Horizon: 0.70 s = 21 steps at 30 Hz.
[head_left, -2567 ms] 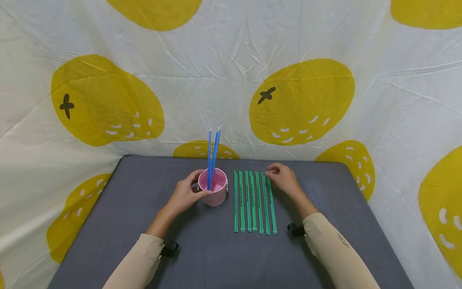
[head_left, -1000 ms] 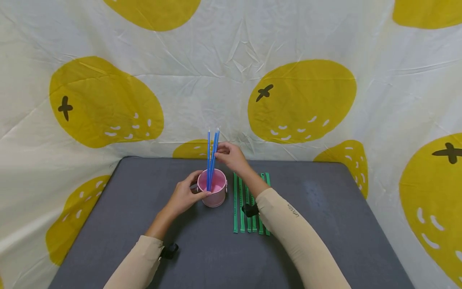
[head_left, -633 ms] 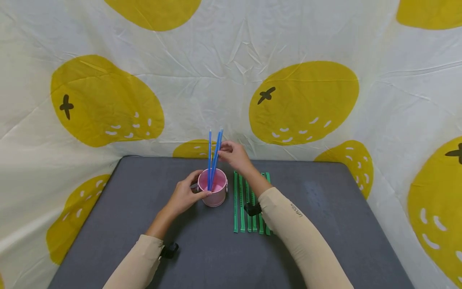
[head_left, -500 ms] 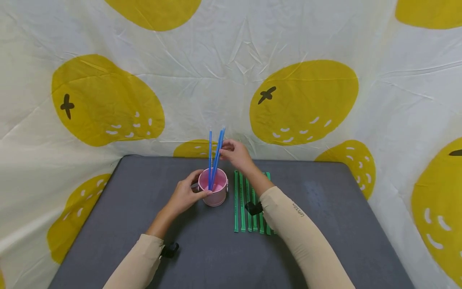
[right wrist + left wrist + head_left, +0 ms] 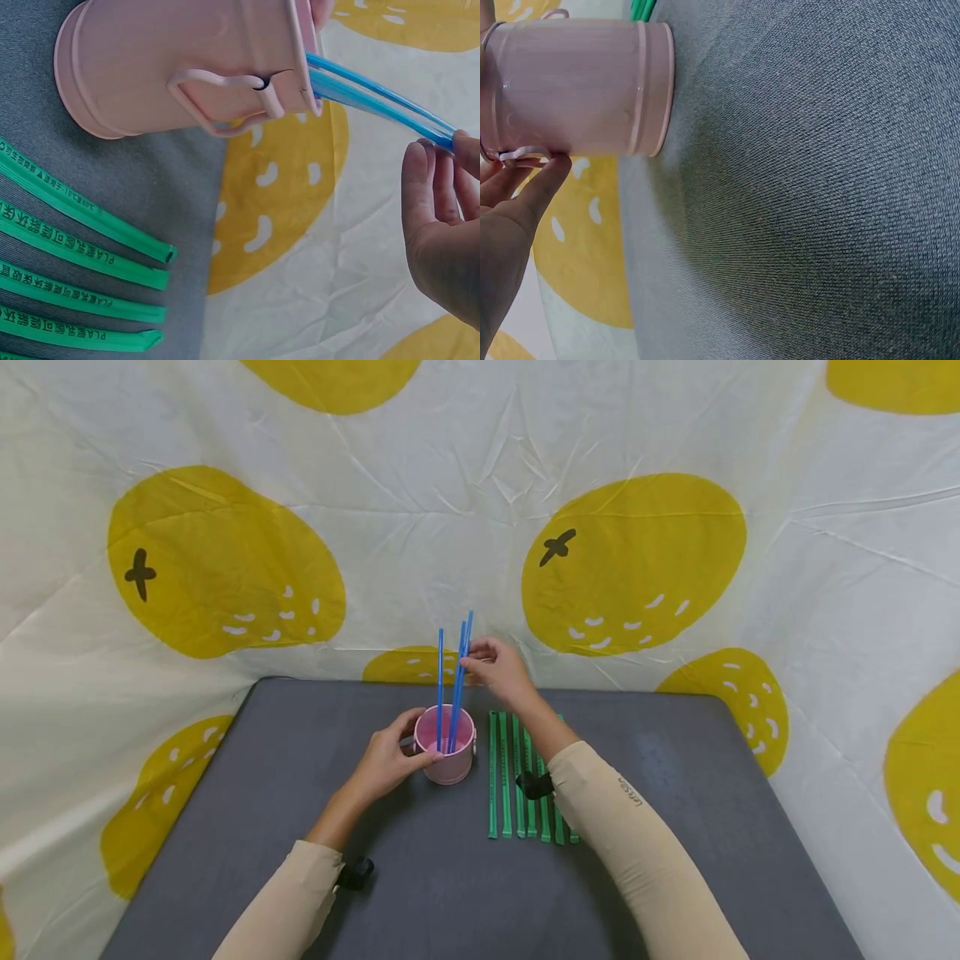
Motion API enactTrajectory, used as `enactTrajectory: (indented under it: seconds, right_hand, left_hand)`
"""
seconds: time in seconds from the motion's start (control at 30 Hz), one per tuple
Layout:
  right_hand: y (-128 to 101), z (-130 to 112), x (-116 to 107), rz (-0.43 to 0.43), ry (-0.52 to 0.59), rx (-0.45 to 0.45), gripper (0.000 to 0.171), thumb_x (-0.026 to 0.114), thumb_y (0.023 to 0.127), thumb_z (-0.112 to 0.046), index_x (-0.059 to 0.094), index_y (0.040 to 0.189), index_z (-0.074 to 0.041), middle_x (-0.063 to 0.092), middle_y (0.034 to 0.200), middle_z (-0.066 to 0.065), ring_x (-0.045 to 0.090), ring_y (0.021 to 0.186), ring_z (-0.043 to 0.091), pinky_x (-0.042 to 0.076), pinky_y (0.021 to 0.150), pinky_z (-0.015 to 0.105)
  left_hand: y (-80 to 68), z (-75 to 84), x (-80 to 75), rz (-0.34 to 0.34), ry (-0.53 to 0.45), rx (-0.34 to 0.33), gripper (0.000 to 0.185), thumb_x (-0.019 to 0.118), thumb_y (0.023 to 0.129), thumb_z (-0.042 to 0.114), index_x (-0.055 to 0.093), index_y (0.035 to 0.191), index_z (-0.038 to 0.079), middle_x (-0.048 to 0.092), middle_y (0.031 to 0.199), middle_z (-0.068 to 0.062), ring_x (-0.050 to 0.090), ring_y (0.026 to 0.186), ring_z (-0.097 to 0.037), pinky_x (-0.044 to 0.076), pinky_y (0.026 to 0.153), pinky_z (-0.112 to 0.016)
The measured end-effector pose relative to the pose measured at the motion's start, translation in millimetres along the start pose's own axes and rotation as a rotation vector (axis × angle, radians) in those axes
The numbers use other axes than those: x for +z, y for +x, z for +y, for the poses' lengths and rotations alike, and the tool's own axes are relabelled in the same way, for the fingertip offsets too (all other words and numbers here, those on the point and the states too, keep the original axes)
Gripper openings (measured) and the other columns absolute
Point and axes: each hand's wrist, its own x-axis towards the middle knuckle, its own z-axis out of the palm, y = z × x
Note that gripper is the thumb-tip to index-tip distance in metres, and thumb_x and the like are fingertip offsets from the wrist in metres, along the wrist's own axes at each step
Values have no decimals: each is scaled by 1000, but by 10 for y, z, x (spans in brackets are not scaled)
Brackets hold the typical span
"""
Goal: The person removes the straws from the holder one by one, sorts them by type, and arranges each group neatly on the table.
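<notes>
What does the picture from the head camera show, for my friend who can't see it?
A person's right hand pinches the top of a blue straw standing in a small pink bucket, which the left hand holds steady on a grey table. A row of green wrapped straws lies beside the bucket, under the right forearm, with a lemon-print cloth behind.

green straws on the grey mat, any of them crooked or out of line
Mostly tidy: the green wrapped straws lie side by side on the grey mat beside the pink metal cup. Two middle ones converge slightly; the person's right sleeve hides part of the row.
</notes>
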Motion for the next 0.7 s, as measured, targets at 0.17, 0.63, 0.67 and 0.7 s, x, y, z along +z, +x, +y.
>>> enactTrajectory:
  seconds: [0.17, 0.63, 0.67, 0.7]
  right_hand:
    - [-13, -62, -38, 14, 27, 8, 29, 69, 97, -3, 61, 123, 7, 64, 101, 10, 69, 99, 44, 65, 84, 47]
    - [-49, -377, -304, 21, 89, -89, 20, 70, 98, -4, 60, 114, 2, 62, 92, 1, 69, 80, 13, 65, 83, 42]
    - [-46, -399, -328, 23, 108, -97, 20, 70, 98, -4, 60, 114, 2, 62, 91, 0, 69, 80, 13, 65, 81, 39]
    - [-43, -421, -352, 25, 128, -105, 19, 69, 97, -2, 60, 113, 2, 62, 91, 0, 69, 80, 12, 66, 79, 36]
  left_hand:
    - [11, 6, 3, -5, 0, 1, 79, 90, 82, 26, 51, 147, 5, 66, 136, -19, 67, 123, -37, 59, 96, -51]
    - [1, 6, -1, -9, 1, -15, 80, 90, 82, 26, 50, 148, 6, 65, 137, -20, 67, 122, -40, 60, 95, -50]
    - [-1, 9, -3, -10, 3, -17, 81, 90, 81, 26, 50, 148, 6, 65, 137, -20, 67, 122, -40, 60, 95, -50]
    - [-4, 14, -5, -10, 4, -20, 81, 91, 81, 27, 50, 148, 6, 65, 138, -20, 67, 123, -40, 60, 95, -50]
